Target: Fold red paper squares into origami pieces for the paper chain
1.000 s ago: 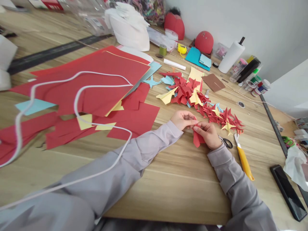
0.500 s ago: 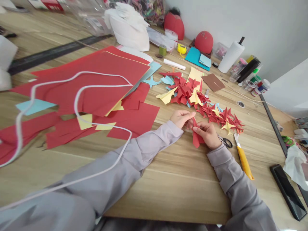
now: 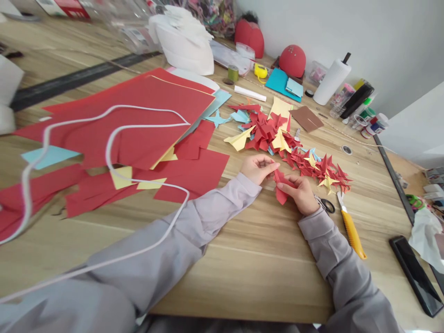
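A folded piece of red paper (image 3: 281, 194) is pinched between my two hands above the wooden table. My left hand (image 3: 258, 169) grips its upper end between thumb and fingers. My right hand (image 3: 299, 192) holds the lower right side, thumb on top. Just beyond my fingers lies a long heap of folded paper pieces (image 3: 265, 132), mostly red with some yellow and light blue. Scissors (image 3: 327, 205) with black handles lie beside my right hand, partly hidden by it. A utility knife (image 3: 351, 226) with a yellow handle rests to the right of them.
Large red sheets (image 3: 138, 115) and cut strips cover the left of the table, with a white cord (image 3: 114, 143) crossing above my left sleeve. A black phone-like object (image 3: 414, 275) lies at right. Bottles (image 3: 374, 125), a white roll (image 3: 332, 82) and a yellow tape measure (image 3: 260, 70) stand behind.
Both hands still hold the red paper. My left hand has shifted slightly left and up, and the paper has tilted a little, its lower end swinging left and up.
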Available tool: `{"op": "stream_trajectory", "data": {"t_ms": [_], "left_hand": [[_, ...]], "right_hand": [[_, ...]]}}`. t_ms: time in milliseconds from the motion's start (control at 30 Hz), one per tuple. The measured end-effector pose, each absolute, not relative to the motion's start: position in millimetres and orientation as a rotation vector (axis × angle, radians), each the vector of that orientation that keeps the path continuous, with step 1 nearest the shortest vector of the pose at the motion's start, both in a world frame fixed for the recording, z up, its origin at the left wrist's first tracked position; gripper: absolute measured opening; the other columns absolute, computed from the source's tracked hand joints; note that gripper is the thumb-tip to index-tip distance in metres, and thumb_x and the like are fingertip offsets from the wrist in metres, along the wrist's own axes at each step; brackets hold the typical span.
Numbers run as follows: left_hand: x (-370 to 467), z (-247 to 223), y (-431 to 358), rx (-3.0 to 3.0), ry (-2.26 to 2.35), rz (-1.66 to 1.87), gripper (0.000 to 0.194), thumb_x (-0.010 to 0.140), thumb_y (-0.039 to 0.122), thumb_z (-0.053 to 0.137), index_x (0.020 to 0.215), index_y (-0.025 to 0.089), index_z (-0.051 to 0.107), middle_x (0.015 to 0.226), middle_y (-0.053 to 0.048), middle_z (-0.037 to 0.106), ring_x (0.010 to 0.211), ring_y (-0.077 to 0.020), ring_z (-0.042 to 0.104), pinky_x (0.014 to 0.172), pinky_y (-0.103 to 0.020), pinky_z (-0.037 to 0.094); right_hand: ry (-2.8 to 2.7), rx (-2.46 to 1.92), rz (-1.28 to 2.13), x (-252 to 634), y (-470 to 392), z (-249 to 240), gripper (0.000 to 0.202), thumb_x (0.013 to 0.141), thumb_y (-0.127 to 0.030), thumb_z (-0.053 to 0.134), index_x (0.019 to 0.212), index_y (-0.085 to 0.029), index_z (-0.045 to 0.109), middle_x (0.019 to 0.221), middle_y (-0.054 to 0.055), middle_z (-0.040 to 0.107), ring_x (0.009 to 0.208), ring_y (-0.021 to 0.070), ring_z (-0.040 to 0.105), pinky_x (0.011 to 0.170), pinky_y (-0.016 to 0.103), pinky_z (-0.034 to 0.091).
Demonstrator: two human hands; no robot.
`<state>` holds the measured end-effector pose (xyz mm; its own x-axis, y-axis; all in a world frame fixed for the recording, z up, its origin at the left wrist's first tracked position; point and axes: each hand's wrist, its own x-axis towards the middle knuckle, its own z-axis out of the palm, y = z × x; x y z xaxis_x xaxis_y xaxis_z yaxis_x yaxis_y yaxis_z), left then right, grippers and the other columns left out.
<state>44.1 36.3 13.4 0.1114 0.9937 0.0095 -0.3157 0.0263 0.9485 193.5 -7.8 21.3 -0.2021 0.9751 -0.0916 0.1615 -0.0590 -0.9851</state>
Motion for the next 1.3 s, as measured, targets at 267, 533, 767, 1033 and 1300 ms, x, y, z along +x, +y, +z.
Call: {"op": "stream_trajectory", "data": {"t_ms": [267,533,767,1033,1300], "left_hand": [[36,13,41,1.022,0.839,1.165,0.034,0.044,0.029,0.083,0.063,0.012,0.06,0.048,0.001,0.061,0.039,-0.0091,0.053,0.04,-0.022,0.045],[37,5,38,1.101,0.731,0.932,0.039,0.04,0.027,0.084,0.07,0.011,0.065,0.059,-0.002,0.067,0.05,-0.0124,0.061,0.046,-0.024,0.051],[37,3,41,0.909,0.762,0.879,0.038,0.041,0.027,0.086,0.067,0.01,0.063,0.05,0.0,0.063,0.044,-0.0095,0.058,0.045,-0.02,0.048],[35,11,40,0.904,0.745,0.762,0.036,0.043,0.024,0.086,0.069,0.009,0.065,0.051,-0.001,0.063,0.044,-0.0079,0.057,0.043,-0.017,0.046],[35,10,42,1.013,0.678,0.687,0.031,0.043,0.027,0.085,0.061,0.011,0.065,0.048,-0.001,0.063,0.04,-0.0081,0.054,0.037,-0.018,0.042]], "right_hand": [[-1.232,-1.259,1.297,196,-5,14,0.027,0.062,-0.038,0.076,0.074,-0.015,0.066,0.06,0.0,0.064,0.052,0.012,0.055,0.05,0.024,0.045],[-1.028,-1.176,1.291,199,-1,12,0.024,0.061,-0.037,0.076,0.066,-0.018,0.063,0.059,-0.001,0.06,0.047,0.0097,0.05,0.044,0.023,0.042],[-1.031,-1.032,1.378,199,-2,13,0.041,0.075,-0.058,0.05,0.071,-0.019,0.062,0.063,0.005,0.063,0.061,0.0177,0.059,0.05,0.029,0.047],[-1.264,-1.124,1.171,194,-3,7,0.022,0.064,-0.038,0.072,0.068,-0.019,0.062,0.057,-0.001,0.061,0.052,0.0128,0.054,0.051,0.027,0.046],[-1.262,-1.087,1.189,196,-3,4,0.019,0.066,-0.037,0.072,0.066,-0.02,0.065,0.057,-0.001,0.062,0.05,0.0122,0.054,0.05,0.027,0.046]]}}
